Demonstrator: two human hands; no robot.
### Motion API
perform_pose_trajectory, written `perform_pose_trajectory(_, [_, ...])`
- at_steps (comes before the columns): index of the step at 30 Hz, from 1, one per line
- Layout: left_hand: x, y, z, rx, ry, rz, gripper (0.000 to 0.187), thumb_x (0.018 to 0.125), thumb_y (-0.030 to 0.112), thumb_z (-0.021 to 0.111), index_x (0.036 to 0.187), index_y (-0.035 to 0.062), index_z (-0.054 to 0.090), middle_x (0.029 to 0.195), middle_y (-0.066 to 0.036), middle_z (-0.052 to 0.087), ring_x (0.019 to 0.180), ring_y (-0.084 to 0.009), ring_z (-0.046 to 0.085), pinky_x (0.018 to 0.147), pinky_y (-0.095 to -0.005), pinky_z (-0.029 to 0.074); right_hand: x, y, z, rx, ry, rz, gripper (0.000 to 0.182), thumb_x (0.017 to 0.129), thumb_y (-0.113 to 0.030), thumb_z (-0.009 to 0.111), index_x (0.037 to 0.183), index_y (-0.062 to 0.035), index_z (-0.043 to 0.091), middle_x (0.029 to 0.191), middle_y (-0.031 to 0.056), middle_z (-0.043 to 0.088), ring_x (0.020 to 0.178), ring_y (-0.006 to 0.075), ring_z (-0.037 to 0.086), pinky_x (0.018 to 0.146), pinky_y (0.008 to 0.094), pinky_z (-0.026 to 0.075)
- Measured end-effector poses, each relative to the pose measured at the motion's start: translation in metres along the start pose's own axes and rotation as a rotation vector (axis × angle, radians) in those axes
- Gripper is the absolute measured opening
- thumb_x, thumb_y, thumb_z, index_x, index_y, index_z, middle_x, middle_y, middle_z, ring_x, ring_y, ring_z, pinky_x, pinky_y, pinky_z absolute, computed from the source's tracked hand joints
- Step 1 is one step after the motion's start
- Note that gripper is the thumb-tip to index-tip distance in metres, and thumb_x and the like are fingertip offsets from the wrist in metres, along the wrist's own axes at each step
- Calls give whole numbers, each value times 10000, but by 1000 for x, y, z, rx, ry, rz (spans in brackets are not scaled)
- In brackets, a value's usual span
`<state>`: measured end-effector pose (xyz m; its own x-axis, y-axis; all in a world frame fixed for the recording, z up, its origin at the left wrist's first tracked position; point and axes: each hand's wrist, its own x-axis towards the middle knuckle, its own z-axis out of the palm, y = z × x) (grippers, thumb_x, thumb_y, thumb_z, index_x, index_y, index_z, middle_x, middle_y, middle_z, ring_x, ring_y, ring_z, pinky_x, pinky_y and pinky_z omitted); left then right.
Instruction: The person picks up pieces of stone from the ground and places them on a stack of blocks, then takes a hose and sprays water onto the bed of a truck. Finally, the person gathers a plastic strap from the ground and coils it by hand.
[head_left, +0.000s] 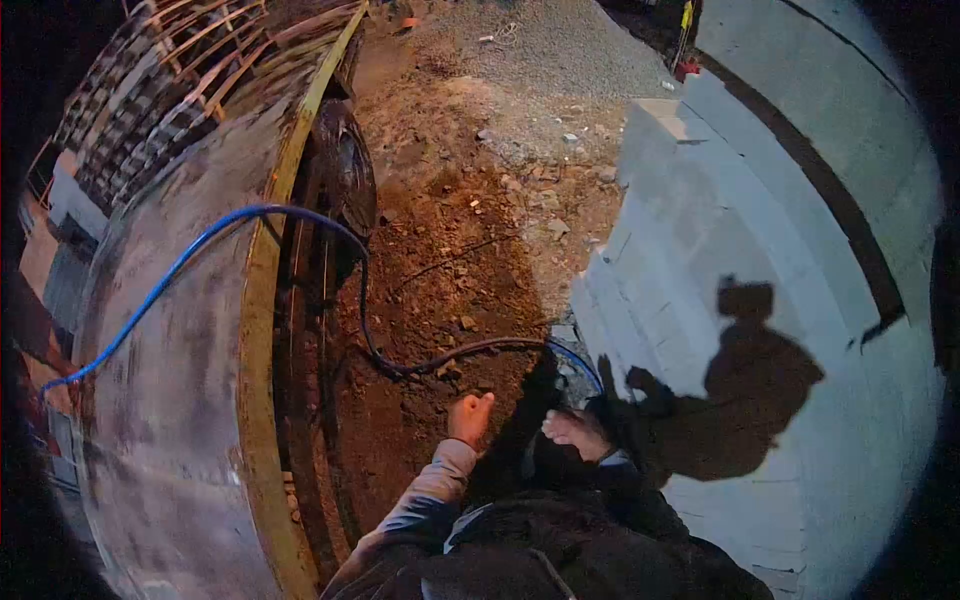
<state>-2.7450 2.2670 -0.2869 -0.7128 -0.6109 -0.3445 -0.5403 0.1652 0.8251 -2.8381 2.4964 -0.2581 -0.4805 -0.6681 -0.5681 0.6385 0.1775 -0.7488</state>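
Low in the view, my left hand [470, 419] is closed in a fist over the dark soil, its grey sleeve pushed toward the wrist. Close to its right, my right hand [577, 433] has its fingers curled in, partly shaded by my body. I cannot tell whether either fist holds anything. A blue hose [190, 252] crosses the panel on the left, drops over its edge and runs muddy along the ground just beyond my hands. Its blue end section passes down beside my right hand and disappears behind my dark clothing.
On the left stands a large flat panel [170, 340] with a timber edge [262, 330]. Pale block steps [690, 220] rise on the right, bearing my shadow. Stones lie over the reddish soil [450, 270] between them. A gravel heap [560, 50] and stacked blocks [130, 90] stand farther back.
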Motion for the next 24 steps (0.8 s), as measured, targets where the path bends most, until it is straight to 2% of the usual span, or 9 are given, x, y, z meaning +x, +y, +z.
perform_pose_trajectory(5, [79, -35, 4, -94, -17, -97, 385, 799, 359, 603, 613, 41, 491, 533, -55, 429, 502, -152, 398, 472, -367, 343, 166, 38, -93, 977, -1040, 476, 424, 896, -402, 433, 979, -3, 551, 814, 83, 573, 707, 212, 560, 627, 296, 440])
perform_pose_trajectory(9, [178, -93, -17, -1205, -406, -500, 289, 828, 355, 582, 789, 70, 555, 608, -37, 504, 517, -151, 465, 409, -337, 355, 298, 20, -162, 774, -1178, 209, 361, 928, -350, 378, 932, -26, 536, 711, 31, 465, 581, 173, 447, 553, 312, 398])
perform_pose_trajectory(12, [232, -21, -45, -832, -167, -304, 223, 863, 319, 544, 818, 105, 504, 556, 45, 298, 454, -100, 324, 370, -266, 277, 335, -49, -143, 1051, -1083, 139, 315, 931, -330, 382, 1003, -51, 510, 746, 30, 459, 585, 159, 429, 566, 322, 409])
perform_pose_trajectory(13, [272, 7, -49, -715, -65, -276, 268, 861, 327, 545, 977, 105, 451, 681, 3, 388, 528, -111, 396, 407, -270, 321, 347, -123, -119, 1144, -959, 118, 309, 929, -328, 388, 1035, -60, 501, 767, 34, 468, 594, 156, 433, 575, 323, 417])
perform_pose_trajectory(15, [316, 45, -51, -479, 130, -270, 537, 858, 344, 547, 1295, 105, 345, 930, -80, 567, 674, -135, 540, 480, -277, 410, 346, -230, -67, 334, -318, -81, 389, 897, -364, 448, 1163, -80, 453, 882, 74, 524, 699, 191, 499, 664, 333, 446])
perform_pose_trajectory(16, [336, 68, -47, -556, 267, -217, 511, 859, 322, 549, 1275, 97, 355, 794, -50, 521, 633, -125, 496, 455, -263, 379, 337, -287, -36, -30, -106, -132, 449, 877, -389, 481, 1214, -96, 438, 936, 97, 546, 764, 212, 531, 708, 342, 457])
perform_pose_trajectory(18, [363, 154, -46, -657, 450, -176, 475, 861, 394, 517, 1206, 77, 438, 752, -62, 534, 637, -140, 468, 453, -281, 365, 346, -366, 16, -457, -241, -349, 493, 861, -412, 505, 1227, -89, 443, 1029, 119, 559, 863, 250, 562, 759, 349, 459])
perform_pose_trajectory(20, [444, 86, -41, -1224, 7, -284, 500, 854, 475, 472, 1160, 80, 485, 810, -73, 548, 652, -169, 485, 463, -299, 383, 374, -395, 34, -759, -345, -491, 487, 872, -407, 485, 1206, -53, 456, 1059, 120, 566, 874, 267, 568, 769, 344, 458])
perform_pose_trajectory(24, [506, 121, -17, -1309, -230, -352, 586, 824, 485, 506, 1230, 90, 357, 668, -66, 526, 517, -167, 439, 411, -293, 383, 427, -408, 18, -1032, -262, -519, 528, 856, -458, 478, 1179, -40, 479, 1048, 157, 565, 891, 292, 575, 780, 365, 455])
